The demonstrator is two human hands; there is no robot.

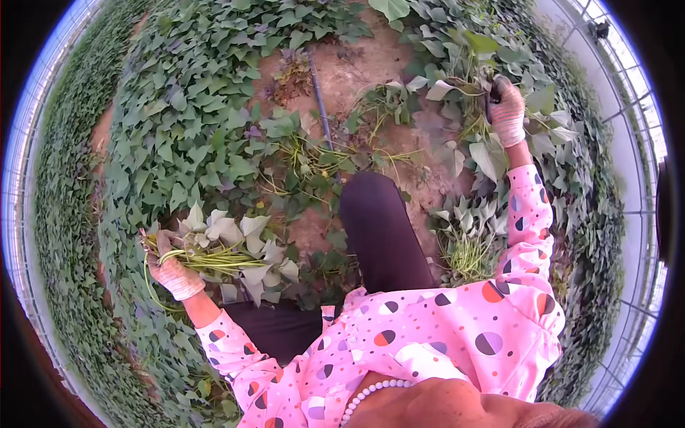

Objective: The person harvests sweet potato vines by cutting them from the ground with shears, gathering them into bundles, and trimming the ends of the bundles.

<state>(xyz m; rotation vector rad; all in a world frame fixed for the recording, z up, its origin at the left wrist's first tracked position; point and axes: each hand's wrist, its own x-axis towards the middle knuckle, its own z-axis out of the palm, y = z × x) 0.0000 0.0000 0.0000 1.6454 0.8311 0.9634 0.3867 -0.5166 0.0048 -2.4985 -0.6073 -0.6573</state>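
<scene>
At the left, my left hand, in a pale glove with darkened fingers, is wrapped round a bunch of leafy sweet potato vine cuttings. Their yellow-green stems run through the fist and the leaves, pale undersides up, fan out to the right. My right hand, gloved the same way, reaches out at the upper right. Its fingers are closed at the leafy vine stems, with leaves hanging below and beside it. A narrow dark strip shows along its fingers; I cannot tell what it is.
A heap of cut vines lies right of my bent knee. More loose vines cross the bare soil and a thin dark hose. Dense foliage covers both sides. A pale wall with metal framing stands at right.
</scene>
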